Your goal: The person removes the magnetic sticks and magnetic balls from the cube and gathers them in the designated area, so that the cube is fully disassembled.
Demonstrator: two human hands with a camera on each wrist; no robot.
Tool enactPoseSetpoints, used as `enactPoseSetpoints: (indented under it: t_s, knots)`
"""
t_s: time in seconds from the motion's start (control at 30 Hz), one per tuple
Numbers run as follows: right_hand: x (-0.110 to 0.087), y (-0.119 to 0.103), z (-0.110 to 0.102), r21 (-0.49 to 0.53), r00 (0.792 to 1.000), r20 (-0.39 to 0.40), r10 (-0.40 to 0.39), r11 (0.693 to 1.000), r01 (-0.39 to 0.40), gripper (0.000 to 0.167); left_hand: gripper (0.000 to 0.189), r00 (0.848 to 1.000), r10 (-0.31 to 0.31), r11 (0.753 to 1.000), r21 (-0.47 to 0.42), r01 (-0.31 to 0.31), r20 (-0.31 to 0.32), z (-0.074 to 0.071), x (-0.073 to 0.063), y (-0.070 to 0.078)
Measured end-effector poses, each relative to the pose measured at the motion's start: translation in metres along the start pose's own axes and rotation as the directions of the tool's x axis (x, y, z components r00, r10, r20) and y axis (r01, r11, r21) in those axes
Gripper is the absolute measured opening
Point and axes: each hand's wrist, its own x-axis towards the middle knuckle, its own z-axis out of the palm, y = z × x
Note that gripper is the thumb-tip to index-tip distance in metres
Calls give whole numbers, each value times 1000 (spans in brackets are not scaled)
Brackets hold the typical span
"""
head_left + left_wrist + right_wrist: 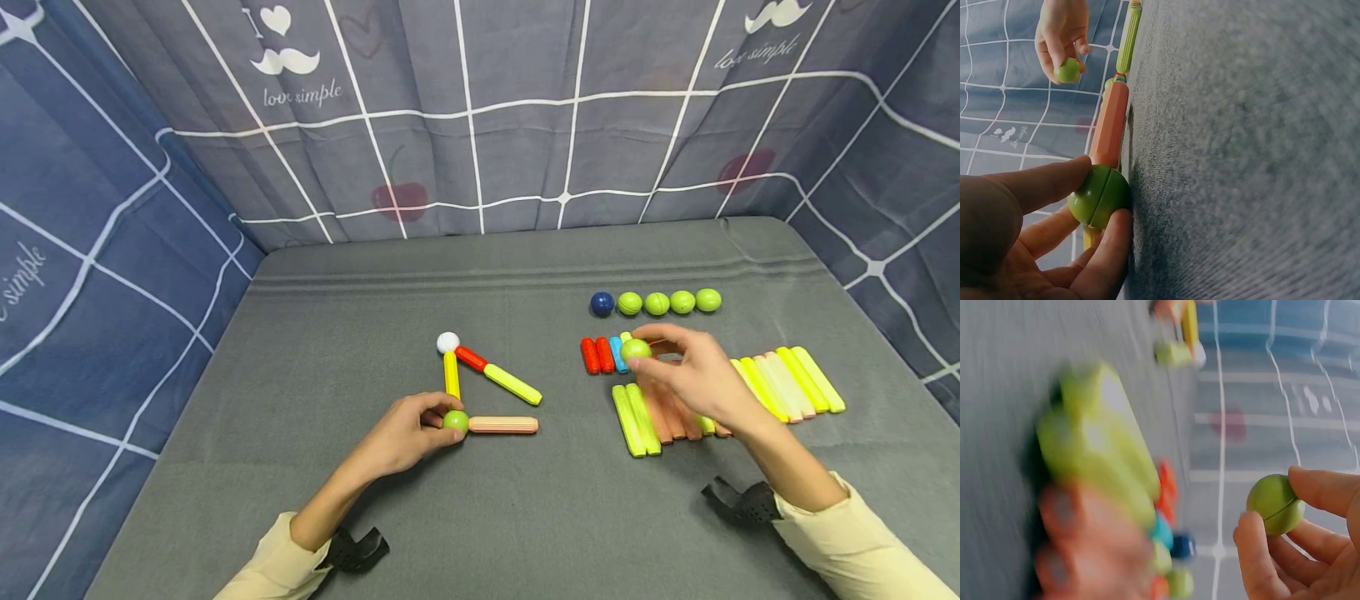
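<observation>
My left hand [408,435] pinches a green ball [455,422] low on the table. A salmon-coloured rod [503,425] points right from that ball, and a yellow rod [452,372] runs from it up to a white ball [447,342]. From the white ball a short red rod [471,359] slants down right, in line with a yellow-green rod [513,384]. My right hand [701,371] holds another green ball [1275,504] between thumb and fingers, raised above the laid-out rods. In the left wrist view, the left hand's ball touches the salmon rod's end.
A dark blue ball [602,304] and several green balls [657,303] stand in a row at the back right. Nearer lie short red rods [597,356] and a blue rod [618,354]. Long rods [798,379] lie side by side, partly behind the right hand. Patterned curtains [517,158] surround the table.
</observation>
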Motion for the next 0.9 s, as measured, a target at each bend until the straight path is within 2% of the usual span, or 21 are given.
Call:
enactPoseSetpoints:
  t_s: [0.13,0.27,0.37,0.47,0.6,0.77,0.9]
  knots:
    - [8,17,-36,-29,992,-94,87,996,-90,41,26,1000,-3,1000,1,3,-5,0,-1,0]
    - [21,40,-67,1,969,-172,178,984,-180,47,27,1000,-4,1000,2,4,-5,-1,-1,0]
    - [32,60,-84,-9,950,-195,244,968,-251,52,27,1000,-6,1000,1,6,-4,-1,-1,0]
    - [43,78,-95,-34,934,-187,305,948,-316,55,27,1000,-9,1000,-3,9,-3,-2,-1,-1]
    - [55,99,-104,-55,921,-138,365,925,-375,54,25,1000,-10,1000,-17,10,4,-2,0,-1]
    - [64,114,-107,-79,909,-78,409,907,-415,51,25,1000,-2,1000,-26,2,9,-1,0,-1]
    - [67,119,-104,-90,908,-71,414,903,-419,49,25,1000,4,1000,-24,-4,7,-1,1,-2]
